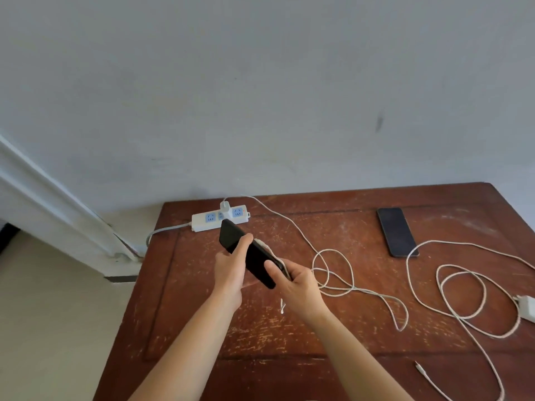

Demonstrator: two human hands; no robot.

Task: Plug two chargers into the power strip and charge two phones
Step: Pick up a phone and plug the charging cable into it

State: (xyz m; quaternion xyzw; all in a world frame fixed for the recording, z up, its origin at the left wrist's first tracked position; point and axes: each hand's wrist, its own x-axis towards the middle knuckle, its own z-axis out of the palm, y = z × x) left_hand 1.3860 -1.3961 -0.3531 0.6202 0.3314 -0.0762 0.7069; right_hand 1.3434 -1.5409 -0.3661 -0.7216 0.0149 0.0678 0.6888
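Observation:
A black phone (249, 253) is held above the table by both hands, tilted. My left hand (231, 267) grips its upper part and my right hand (298, 282) holds its lower end, together with the white cable (333, 253). The cable's connector end (282, 308) dangles below my right hand. That cable runs back to a white charger (225, 204) plugged into the white power strip (220, 217) at the table's far left. A second black phone (397, 231) lies flat at the far right. A second white charger (527, 308) lies unplugged at the right edge, its cable (451, 287) coiled loosely.
The worn brown wooden table (202, 328) stands against a grey wall. The power strip's grey cord (165, 230) drops off the table's left edge. The second cable's free connector (419, 368) lies near the front right. Beige floor shows to the left.

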